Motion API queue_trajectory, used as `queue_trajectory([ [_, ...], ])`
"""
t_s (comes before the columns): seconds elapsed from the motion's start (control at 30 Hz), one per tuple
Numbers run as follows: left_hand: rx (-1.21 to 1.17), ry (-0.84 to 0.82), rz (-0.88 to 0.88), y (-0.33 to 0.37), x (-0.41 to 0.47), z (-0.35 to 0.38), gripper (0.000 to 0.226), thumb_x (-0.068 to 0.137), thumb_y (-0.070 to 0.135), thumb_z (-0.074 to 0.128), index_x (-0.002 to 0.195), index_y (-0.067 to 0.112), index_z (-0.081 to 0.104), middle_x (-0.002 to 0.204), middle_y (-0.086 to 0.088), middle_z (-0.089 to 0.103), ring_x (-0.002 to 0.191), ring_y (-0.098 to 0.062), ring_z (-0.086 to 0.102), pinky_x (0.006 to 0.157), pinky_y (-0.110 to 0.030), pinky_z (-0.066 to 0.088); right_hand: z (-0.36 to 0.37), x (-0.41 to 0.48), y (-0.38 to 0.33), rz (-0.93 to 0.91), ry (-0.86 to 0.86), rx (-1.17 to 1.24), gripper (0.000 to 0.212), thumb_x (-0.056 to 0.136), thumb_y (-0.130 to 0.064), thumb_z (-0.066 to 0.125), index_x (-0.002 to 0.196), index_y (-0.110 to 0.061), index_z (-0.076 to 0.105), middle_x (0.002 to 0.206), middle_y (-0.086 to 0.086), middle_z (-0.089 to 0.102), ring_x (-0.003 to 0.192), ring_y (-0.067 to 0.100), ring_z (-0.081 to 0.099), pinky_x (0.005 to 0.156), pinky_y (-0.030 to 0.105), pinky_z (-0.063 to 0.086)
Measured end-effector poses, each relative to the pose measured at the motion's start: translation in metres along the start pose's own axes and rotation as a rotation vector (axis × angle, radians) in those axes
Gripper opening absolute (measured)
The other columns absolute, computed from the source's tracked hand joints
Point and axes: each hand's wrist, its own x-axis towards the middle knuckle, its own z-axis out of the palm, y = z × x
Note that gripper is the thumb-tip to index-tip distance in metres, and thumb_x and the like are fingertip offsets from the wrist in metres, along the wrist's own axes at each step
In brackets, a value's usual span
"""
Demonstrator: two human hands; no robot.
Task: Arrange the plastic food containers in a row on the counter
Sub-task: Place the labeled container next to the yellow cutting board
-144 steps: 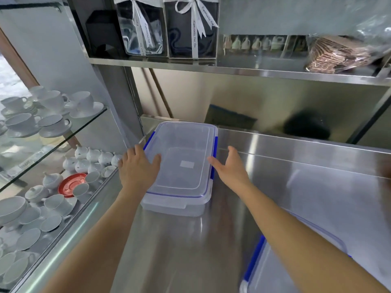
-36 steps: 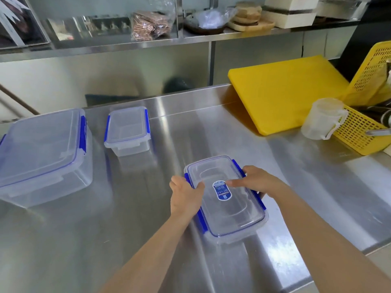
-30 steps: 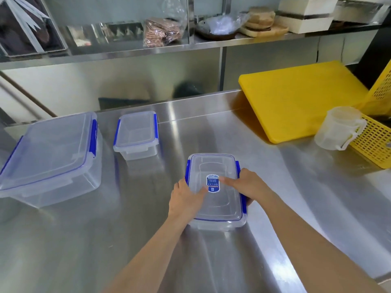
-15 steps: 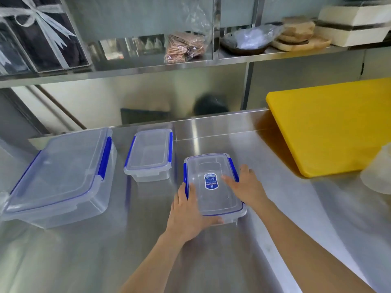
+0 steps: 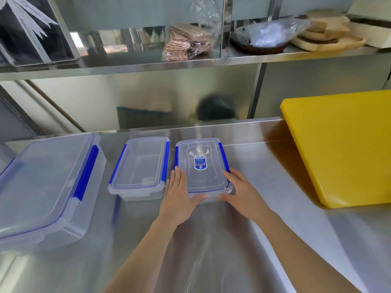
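Three clear plastic containers with blue clips stand side by side on the steel counter (image 5: 243,250). The large container (image 5: 44,182) is at the left. A small unlabelled container (image 5: 140,166) is in the middle. Close to its right stands the labelled container (image 5: 201,163) with a blue sticker on its lid. My left hand (image 5: 179,197) holds that container's near left corner and my right hand (image 5: 239,193) holds its near right corner, fingers wrapped on the rim.
A yellow cutting board (image 5: 342,144) leans at the right of the counter. A steel shelf (image 5: 148,64) above carries a bag of brown wafers (image 5: 186,42), a plastic-covered bowl (image 5: 266,37) and wooden boards (image 5: 330,34).
Both hands have slid the labelled container away from me and leftward, up beside the small middle container. My view has turned left, so the measuring jug and yellow basket have left the frame.
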Motion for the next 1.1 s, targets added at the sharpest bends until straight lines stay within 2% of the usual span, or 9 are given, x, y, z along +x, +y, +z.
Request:
queue_trajectory([
  [0.2, 0.062, -0.036, -0.018, 0.002, 0.024, -0.007, 0.094, 0.087, 0.055, 0.046, 0.149, 0.014, -0.011, 0.161, -0.003, -0.011, 0.148, -0.018, -0.011, 0.121, -0.037, 0.004, 0.001, 0.017, -0.007, 0.046, -0.029, -0.155, 0.071, 0.09, -0.04, 0.055, 0.149, -0.032, 0.015, 0.16, -0.007, 0.014, 0.128, 0.018, 0.048, 0.103, 0.038, 0.042],
  [0.33, -0.012, -0.041, -0.013, 0.0, 0.03, -0.006, 0.095, 0.086, 0.052, 0.051, 0.15, 0.018, -0.01, 0.161, 0.001, -0.009, 0.148, -0.017, -0.009, 0.12, -0.038, 0.01, 0.001, 0.025, -0.003, 0.031, -0.018, -0.16, 0.072, 0.09, -0.043, 0.054, 0.148, -0.032, 0.014, 0.155, -0.006, 0.025, 0.128, 0.018, 0.046, 0.101, 0.04, 0.044],
  [0.43, -0.268, 0.05, -0.058, -0.004, 0.029, -0.001, 0.096, 0.078, 0.054, 0.063, 0.15, 0.025, 0.007, 0.16, -0.001, 0.012, 0.148, -0.02, 0.012, 0.117, -0.046, 0.027, 0.0, 0.025, -0.002, 0.006, 0.006, 0.043, 0.071, 0.081, -0.043, 0.066, 0.141, -0.038, 0.028, 0.143, -0.009, 0.041, 0.123, 0.012, 0.049, 0.1, 0.037, 0.048],
  [0.53, -0.609, 0.192, -0.233, -0.003, 0.025, 0.0, 0.074, 0.079, 0.042, 0.068, 0.141, 0.019, 0.033, 0.142, -0.003, 0.044, 0.133, -0.022, 0.041, 0.107, -0.045, 0.042, 0.006, 0.026, -0.002, 0.003, 0.041, 0.292, 0.06, 0.078, -0.043, 0.07, 0.128, -0.045, 0.036, 0.129, -0.015, 0.049, 0.116, 0.007, 0.052, 0.093, 0.028, 0.05],
  [0.6, -0.69, 0.187, -0.297, 0.0, 0.023, 0.001, 0.067, 0.083, 0.036, 0.066, 0.139, 0.017, 0.035, 0.139, -0.003, 0.048, 0.129, -0.022, 0.046, 0.106, -0.045, 0.043, 0.008, 0.026, 0.0, 0.007, 0.038, 0.288, 0.059, 0.079, -0.043, 0.068, 0.13, -0.043, 0.036, 0.128, -0.013, 0.049, 0.114, 0.006, 0.051, 0.093, 0.025, 0.05],
  [0.7, -0.72, 0.178, -0.321, 0.004, 0.022, 0.002, 0.067, 0.085, 0.034, 0.065, 0.142, 0.017, 0.034, 0.139, -0.003, 0.049, 0.127, -0.022, 0.048, 0.106, -0.043, 0.043, 0.007, 0.025, 0.006, 0.007, 0.04, 0.294, 0.052, 0.083, -0.037, 0.066, 0.126, -0.043, 0.038, 0.117, -0.016, 0.051, 0.106, -0.001, 0.053, 0.085, 0.013, 0.05],
  [0.8, -0.701, 0.133, -0.276, 0.017, 0.022, 0.005, 0.062, 0.086, 0.033, 0.064, 0.139, 0.018, 0.038, 0.135, -0.001, 0.053, 0.117, -0.017, 0.053, 0.097, -0.033, 0.044, 0.0, 0.022, 0.016, 0.046, 0.088, 0.323, 0.06, 0.076, -0.051, 0.064, 0.13, -0.04, 0.04, 0.125, -0.008, 0.053, 0.112, 0.011, 0.055, 0.094, 0.031, 0.052],
  [0.93, -0.684, 0.076, -0.192, 0.048, 0.023, 0.022, 0.052, 0.084, 0.033, 0.066, 0.13, 0.019, 0.046, 0.121, 0.004, 0.059, 0.101, -0.01, 0.055, 0.085, -0.024, 0.045, -0.019, 0.021, 0.039, 0.151, 0.193, 0.255, 0.061, 0.081, -0.046, 0.063, 0.135, -0.032, 0.038, 0.128, -0.002, 0.051, 0.113, 0.016, 0.054, 0.089, 0.032, 0.05],
  [1.1, -0.621, 0.019, -0.128, 0.09, 0.031, 0.05, 0.052, 0.083, 0.036, 0.065, 0.13, 0.021, 0.047, 0.126, 0.001, 0.061, 0.113, -0.02, 0.059, 0.097, -0.04, 0.049, -0.058, 0.016, 0.073, 0.19, 0.242, 0.27, 0.058, 0.081, -0.045, 0.064, 0.132, -0.03, 0.042, 0.124, -0.001, 0.057, 0.109, 0.018, 0.058, 0.088, 0.037, 0.056],
])
